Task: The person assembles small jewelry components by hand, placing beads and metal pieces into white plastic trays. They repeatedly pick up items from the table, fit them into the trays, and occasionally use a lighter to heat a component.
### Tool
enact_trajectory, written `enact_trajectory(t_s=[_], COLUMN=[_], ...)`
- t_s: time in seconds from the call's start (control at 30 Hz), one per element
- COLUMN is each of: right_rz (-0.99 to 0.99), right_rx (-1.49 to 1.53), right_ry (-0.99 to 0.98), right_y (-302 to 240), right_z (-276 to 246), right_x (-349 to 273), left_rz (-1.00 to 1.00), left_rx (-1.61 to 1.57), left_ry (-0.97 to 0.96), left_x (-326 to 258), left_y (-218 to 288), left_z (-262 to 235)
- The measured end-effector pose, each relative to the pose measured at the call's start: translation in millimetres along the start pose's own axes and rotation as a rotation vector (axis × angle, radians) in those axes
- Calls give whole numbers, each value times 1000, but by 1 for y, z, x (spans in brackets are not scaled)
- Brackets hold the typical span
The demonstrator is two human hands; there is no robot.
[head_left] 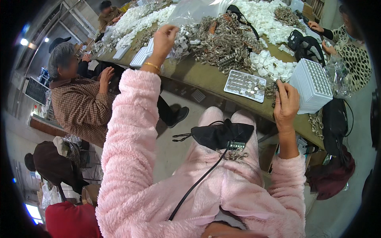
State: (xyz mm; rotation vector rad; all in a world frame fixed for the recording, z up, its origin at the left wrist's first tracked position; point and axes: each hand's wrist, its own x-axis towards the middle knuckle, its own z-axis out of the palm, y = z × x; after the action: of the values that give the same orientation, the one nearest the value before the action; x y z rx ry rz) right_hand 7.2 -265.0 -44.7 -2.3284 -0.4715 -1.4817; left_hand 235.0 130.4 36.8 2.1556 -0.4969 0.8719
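Note:
My left hand (164, 39) is raised over the far-left side of the table, its fingers drawn together. Small white plastic pieces (182, 41) lie just right of it; anything between its fingertips is too small to make out. At the table's near edge, my right hand (286, 104) has its fingers bent and close together beside a little bunch of metal clips (270, 90). What it grips is hidden. To its left lies a white tray (229, 87) with rows of round silvery pieces. A tall stack of white trays (311, 87) stands right of that hand.
A big heap of metal clips (222, 43) covers the table's middle, with white plastic pieces (274, 65) around it. A black bag (307, 45) sits at the right. Co-workers sit at the left (79, 99) and right (355, 59). A black pouch (222, 135) rests on my lap.

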Motion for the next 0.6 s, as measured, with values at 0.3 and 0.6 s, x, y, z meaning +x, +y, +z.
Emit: enact_trajectory(t_s=[0.3, 0.6], right_rz=[0, 31], right_rx=[8, 51], right_ry=[-73, -84], right_y=[-1, 1], right_z=[2, 2], right_x=[3, 3], left_rz=[527, 281], left_rx=[807, 860], left_ry=[-206, -136], left_x=[-55, 1], left_y=[-3, -12], left_z=[6, 12])
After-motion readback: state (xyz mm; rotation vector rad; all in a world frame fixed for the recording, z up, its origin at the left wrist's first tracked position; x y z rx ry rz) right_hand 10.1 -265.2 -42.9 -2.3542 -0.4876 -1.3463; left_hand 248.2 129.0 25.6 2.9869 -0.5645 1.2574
